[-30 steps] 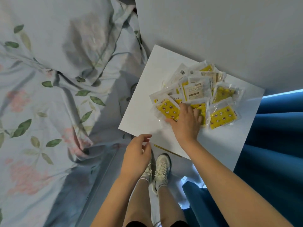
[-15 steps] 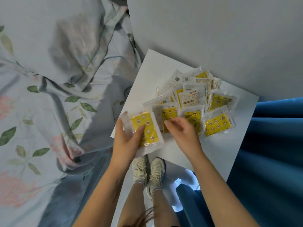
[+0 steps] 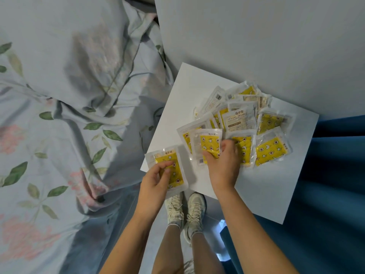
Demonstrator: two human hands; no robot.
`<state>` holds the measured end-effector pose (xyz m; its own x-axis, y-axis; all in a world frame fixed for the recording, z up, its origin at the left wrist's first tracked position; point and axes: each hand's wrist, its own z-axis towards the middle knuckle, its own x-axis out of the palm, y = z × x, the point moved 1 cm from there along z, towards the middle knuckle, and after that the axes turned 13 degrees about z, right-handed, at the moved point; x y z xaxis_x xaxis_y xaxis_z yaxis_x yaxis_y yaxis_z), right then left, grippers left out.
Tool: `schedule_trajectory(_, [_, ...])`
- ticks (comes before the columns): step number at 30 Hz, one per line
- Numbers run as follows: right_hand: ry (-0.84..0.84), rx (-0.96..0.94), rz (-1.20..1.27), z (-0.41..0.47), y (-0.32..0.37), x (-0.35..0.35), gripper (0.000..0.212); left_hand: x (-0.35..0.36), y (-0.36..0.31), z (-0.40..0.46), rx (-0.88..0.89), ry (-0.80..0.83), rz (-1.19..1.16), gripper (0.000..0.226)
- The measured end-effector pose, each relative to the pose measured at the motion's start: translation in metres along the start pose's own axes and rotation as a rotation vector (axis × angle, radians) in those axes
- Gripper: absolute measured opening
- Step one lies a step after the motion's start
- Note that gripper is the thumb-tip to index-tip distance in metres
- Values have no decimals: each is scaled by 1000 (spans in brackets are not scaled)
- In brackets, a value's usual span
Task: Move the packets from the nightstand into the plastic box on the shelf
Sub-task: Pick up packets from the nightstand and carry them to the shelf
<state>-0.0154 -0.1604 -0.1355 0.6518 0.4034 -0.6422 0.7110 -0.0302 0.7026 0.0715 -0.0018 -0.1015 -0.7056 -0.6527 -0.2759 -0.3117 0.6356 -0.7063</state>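
Several clear packets with yellow star-printed pads (image 3: 270,149) lie fanned out on the white nightstand (image 3: 276,194). My left hand (image 3: 154,184) holds one yellow packet (image 3: 175,175) at the nightstand's near left corner, thumb on top. My right hand (image 3: 223,165) pinches a second yellow packet (image 3: 207,141) at its lower edge, on the near side of the pile. The plastic box and the shelf are out of view.
A bed with floral bedding (image 3: 69,115) fills the left. A grey wall (image 3: 256,36) stands behind the nightstand and a blue curtain (image 3: 335,194) hangs on the right. My shoes (image 3: 185,210) stand on the floor just below the nightstand's edge.
My left hand took one packet and drew it down to the nightstand's near left corner. My right hand shifted from the pile's front onto another packet and pinched it.
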Motion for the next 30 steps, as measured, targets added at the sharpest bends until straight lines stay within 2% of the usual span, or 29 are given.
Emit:
schedule_trajectory(5, [224, -15, 572, -14, 20, -22, 27, 4, -16, -1, 36, 46, -17, 15])
schedule_trajectory(6, [311, -9, 665, -18, 25, -25, 24, 5, -18, -3, 49, 79, -46, 22])
schedule_trajectory(8, [548, 42, 689, -27, 33, -27, 20, 6, -20, -6, 45, 138, -161, 37])
schedule_trajectory(10, [715, 80, 532, -33, 33, -22, 16, 7, -19, -9, 23, 101, -254, 35])
schedule_trajectory(11, [700, 60, 473, -33, 33, -20, 17, 6, -17, -9, 12, 46, -264, 30])
schedule_trajectory(12, [606, 11, 433, -31, 32, -19, 17, 4, -14, -9, -2, -10, -267, 26])
schedule_trajectory(14, [314, -92, 317, -21, 29, -14, 18, -2, -8, -9, -48, -81, -280, 25])
schedule_trajectory(16, [134, -87, 129, -9, 24, -5, 47, -11, -2, -10, -83, -103, -283, 26])
schedule_trajectory(18, [117, -51, -94, -2, 15, 7, 73, -17, 1, -12, -83, -109, -250, 24])
schedule_trajectory(20, [108, -78, -212, 0, 10, 17, 82, -20, 2, -14, -81, -106, -230, 23])
schedule_trajectory(24, [66, -111, -130, 0, 5, 25, 75, -19, 2, -18, -97, -101, -225, 31])
schedule_trajectory(28, [193, -104, 77, 1, 5, 26, 48, -17, 1, -19, -103, -100, -255, 32])
schedule_trajectory(30, [133, -183, 74, 2, 2, 22, 34, -17, -1, -18, -97, -103, -268, 32])
